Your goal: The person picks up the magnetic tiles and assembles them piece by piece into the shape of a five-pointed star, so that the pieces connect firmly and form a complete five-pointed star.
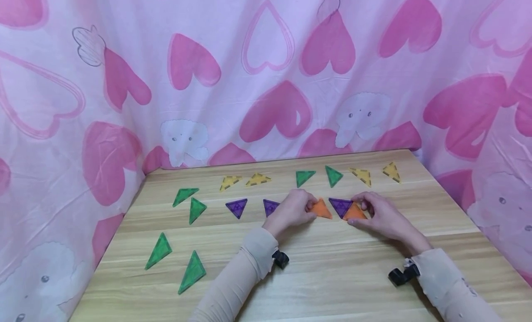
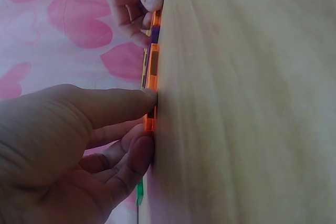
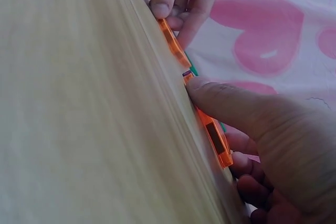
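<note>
In the head view my left hand (image 1: 292,211) pinches an orange triangular magnetic tile (image 1: 322,209) at its left side, flat on the table. My right hand (image 1: 385,219) holds a second orange triangular tile (image 1: 354,212) between thumb and fingers. That tile lies against the slanted edge of a purple triangular tile (image 1: 339,206). A narrow gap parts the purple tile from the left orange one. Partly behind my left hand is another purple tile (image 1: 270,206). Both wrist views show the orange tiles edge-on, with the left thumb on one tile (image 2: 154,61) and the right thumb on the other (image 3: 214,137).
A third purple tile (image 1: 237,208) lies further left on the wooden table (image 1: 332,276). Several green triangles, such as a long one (image 1: 193,272), lie at the left and back. Yellow triangles (image 1: 258,179) line the far side. A pink heart-patterned curtain (image 1: 224,105) surrounds the table.
</note>
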The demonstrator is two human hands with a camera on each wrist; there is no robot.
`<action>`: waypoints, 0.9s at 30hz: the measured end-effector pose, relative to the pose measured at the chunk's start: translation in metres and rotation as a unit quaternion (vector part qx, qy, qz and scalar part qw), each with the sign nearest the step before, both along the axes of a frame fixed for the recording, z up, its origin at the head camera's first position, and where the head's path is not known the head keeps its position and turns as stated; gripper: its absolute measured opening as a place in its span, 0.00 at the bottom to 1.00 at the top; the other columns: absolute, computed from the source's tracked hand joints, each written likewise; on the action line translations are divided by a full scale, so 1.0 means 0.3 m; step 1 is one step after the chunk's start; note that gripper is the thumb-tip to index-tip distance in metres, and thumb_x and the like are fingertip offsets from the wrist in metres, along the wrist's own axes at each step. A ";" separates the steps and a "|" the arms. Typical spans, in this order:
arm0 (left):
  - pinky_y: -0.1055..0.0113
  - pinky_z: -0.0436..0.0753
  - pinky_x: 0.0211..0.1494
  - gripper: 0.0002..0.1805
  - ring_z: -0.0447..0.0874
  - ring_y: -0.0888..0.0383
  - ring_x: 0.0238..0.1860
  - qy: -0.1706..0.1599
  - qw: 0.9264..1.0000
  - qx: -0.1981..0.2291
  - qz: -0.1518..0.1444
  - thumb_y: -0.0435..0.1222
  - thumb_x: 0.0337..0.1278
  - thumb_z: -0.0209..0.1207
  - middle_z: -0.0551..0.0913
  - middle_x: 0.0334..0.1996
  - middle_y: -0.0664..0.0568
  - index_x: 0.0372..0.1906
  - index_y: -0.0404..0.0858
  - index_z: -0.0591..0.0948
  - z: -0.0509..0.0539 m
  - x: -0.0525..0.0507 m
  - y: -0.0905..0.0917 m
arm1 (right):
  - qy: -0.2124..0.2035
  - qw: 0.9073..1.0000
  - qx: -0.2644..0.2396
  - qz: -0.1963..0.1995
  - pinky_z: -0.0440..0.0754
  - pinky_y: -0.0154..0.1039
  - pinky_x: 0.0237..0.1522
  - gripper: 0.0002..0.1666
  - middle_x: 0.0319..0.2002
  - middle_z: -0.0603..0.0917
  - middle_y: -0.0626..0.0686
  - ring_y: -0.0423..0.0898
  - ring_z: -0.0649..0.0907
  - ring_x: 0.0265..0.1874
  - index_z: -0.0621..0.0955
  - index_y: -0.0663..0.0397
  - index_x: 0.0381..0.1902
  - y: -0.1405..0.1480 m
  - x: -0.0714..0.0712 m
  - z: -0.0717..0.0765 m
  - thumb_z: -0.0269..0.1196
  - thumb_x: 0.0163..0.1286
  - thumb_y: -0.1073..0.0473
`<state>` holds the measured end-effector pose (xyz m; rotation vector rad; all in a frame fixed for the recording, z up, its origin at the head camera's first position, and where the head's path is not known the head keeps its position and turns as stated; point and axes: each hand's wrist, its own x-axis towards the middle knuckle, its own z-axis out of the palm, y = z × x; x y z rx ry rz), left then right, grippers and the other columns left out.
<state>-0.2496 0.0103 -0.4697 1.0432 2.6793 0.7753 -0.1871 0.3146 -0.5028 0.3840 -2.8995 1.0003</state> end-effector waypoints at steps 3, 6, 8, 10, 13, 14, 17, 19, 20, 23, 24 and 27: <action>0.75 0.84 0.54 0.22 0.82 0.66 0.40 -0.002 1.000 -0.003 0.000 0.34 0.67 0.78 0.89 0.39 0.55 0.63 0.34 0.90 -0.003 0.004 0.009 | -0.001 1.000 0.002 0.002 0.76 0.37 0.41 0.39 0.43 0.80 0.49 0.48 0.76 0.41 0.83 0.52 0.66 -0.008 0.001 0.001 0.84 0.64 0.40; 0.73 0.85 0.60 0.23 0.83 0.68 0.38 -0.004 1.000 0.000 -0.002 0.35 0.67 0.78 0.89 0.34 0.58 0.64 0.33 0.89 -0.002 0.010 0.012 | -0.005 1.000 0.004 0.006 0.76 0.37 0.41 0.40 0.44 0.81 0.49 0.48 0.76 0.42 0.83 0.52 0.68 -0.016 0.005 0.005 0.84 0.65 0.41; 0.71 0.85 0.64 0.24 0.84 0.69 0.35 -0.007 1.000 0.004 -0.003 0.35 0.67 0.78 0.89 0.32 0.59 0.64 0.32 0.89 -0.003 0.012 0.012 | -0.009 1.000 0.003 0.007 0.77 0.37 0.42 0.41 0.44 0.81 0.49 0.48 0.76 0.43 0.83 0.52 0.69 -0.021 0.007 0.009 0.84 0.65 0.41; 0.71 0.85 0.65 0.24 0.84 0.70 0.34 -0.006 1.000 0.004 -0.004 0.36 0.67 0.78 0.89 0.31 0.60 0.64 0.32 0.89 -0.002 0.016 0.012 | -0.014 1.000 0.003 0.007 0.77 0.37 0.42 0.41 0.45 0.81 0.49 0.48 0.76 0.43 0.83 0.52 0.70 -0.022 0.009 0.010 0.83 0.66 0.41; 0.73 0.85 0.62 0.25 0.83 0.71 0.32 -0.004 1.000 0.003 -0.006 0.36 0.67 0.78 0.89 0.30 0.60 0.65 0.33 0.89 -0.003 0.018 0.012 | -0.016 1.000 0.005 0.006 0.77 0.37 0.42 0.42 0.46 0.81 0.49 0.49 0.76 0.44 0.83 0.51 0.70 -0.019 0.009 0.008 0.83 0.66 0.41; 0.74 0.85 0.60 0.25 0.82 0.71 0.32 -0.006 1.000 0.003 -0.006 0.36 0.66 0.79 0.88 0.30 0.61 0.65 0.33 0.88 -0.003 0.019 0.012 | -0.016 1.000 0.006 0.008 0.77 0.37 0.42 0.42 0.46 0.81 0.49 0.49 0.76 0.44 0.83 0.51 0.71 -0.017 0.008 0.006 0.83 0.66 0.40; 0.77 0.83 0.52 0.26 0.81 0.70 0.30 -0.013 1.000 0.005 -0.012 0.36 0.66 0.79 0.87 0.28 0.61 0.66 0.33 0.88 -0.002 0.020 0.013 | -0.012 1.000 0.008 0.010 0.77 0.37 0.43 0.41 0.46 0.81 0.49 0.48 0.76 0.44 0.83 0.50 0.72 -0.013 0.007 0.001 0.83 0.67 0.42; 0.77 0.82 0.49 0.27 0.80 0.70 0.29 -0.016 1.000 0.006 -0.016 0.36 0.66 0.79 0.86 0.27 0.62 0.66 0.33 0.88 0.000 0.020 0.013 | -0.009 1.000 0.012 0.012 0.77 0.37 0.43 0.40 0.46 0.81 0.49 0.48 0.76 0.44 0.82 0.49 0.74 -0.009 0.006 -0.001 0.82 0.69 0.43; 0.78 0.81 0.48 0.27 0.80 0.70 0.28 -0.017 1.000 0.005 -0.019 0.36 0.66 0.79 0.86 0.26 0.63 0.67 0.33 0.87 0.000 0.019 0.014 | -0.008 1.000 0.015 0.013 0.77 0.38 0.43 0.40 0.46 0.81 0.49 0.48 0.76 0.44 0.82 0.48 0.75 -0.008 0.006 -0.002 0.81 0.69 0.44; 0.78 0.81 0.49 0.28 0.79 0.71 0.28 -0.013 1.000 0.003 -0.025 0.36 0.66 0.79 0.85 0.25 0.64 0.68 0.33 0.87 0.002 0.017 0.014 | -0.006 1.000 0.021 0.012 0.77 0.39 0.44 0.40 0.47 0.81 0.49 0.48 0.76 0.44 0.81 0.46 0.77 -0.006 0.009 -0.001 0.80 0.71 0.45; 0.78 0.81 0.50 0.28 0.79 0.71 0.28 -0.014 1.000 0.005 -0.026 0.36 0.66 0.79 0.85 0.24 0.64 0.68 0.33 0.87 0.002 0.017 0.014 | -0.005 1.000 0.024 0.013 0.76 0.39 0.44 0.40 0.47 0.81 0.49 0.48 0.76 0.44 0.81 0.47 0.77 -0.006 0.009 -0.002 0.80 0.72 0.45; 0.78 0.81 0.53 0.28 0.79 0.71 0.28 -0.011 1.000 0.005 -0.029 0.36 0.66 0.79 0.85 0.23 0.64 0.68 0.33 0.87 0.001 0.017 0.015 | 0.001 1.000 0.026 0.013 0.76 0.39 0.43 0.40 0.47 0.81 0.49 0.47 0.75 0.44 0.80 0.47 0.78 -0.007 0.012 -0.002 0.79 0.72 0.45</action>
